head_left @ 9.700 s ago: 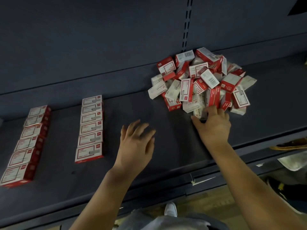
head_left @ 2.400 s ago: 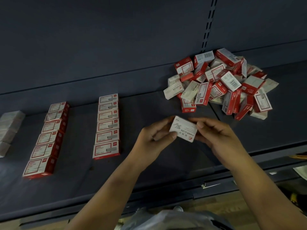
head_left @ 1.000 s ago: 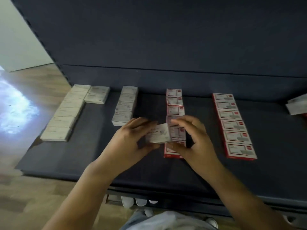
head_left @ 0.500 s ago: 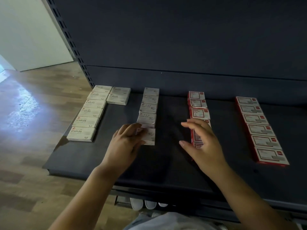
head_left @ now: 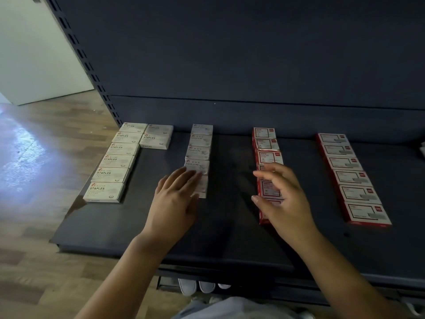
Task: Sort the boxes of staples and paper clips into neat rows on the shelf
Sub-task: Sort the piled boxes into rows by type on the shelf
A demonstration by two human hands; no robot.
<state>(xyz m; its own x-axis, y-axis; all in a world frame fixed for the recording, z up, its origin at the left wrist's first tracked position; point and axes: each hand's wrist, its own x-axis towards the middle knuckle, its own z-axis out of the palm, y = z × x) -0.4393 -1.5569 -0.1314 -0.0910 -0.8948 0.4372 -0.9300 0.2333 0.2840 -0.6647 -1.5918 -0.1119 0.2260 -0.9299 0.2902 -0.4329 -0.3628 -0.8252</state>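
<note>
White boxes fill three rows at nine o'clock on the shelf [head_left: 230, 226], red ones two rows at three. Our left hand [head_left: 174, 201] presses spread fingers on the nearest paper-clip box [head_left: 202, 187], at the front of its row. Our right hand [head_left: 282, 199] hovers, loose and empty. We judge sorting partly done; rows stand uneven.

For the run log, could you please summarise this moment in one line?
left hand: fingers flat on front paper clips box | right hand: open, above red box row | shelf
</note>
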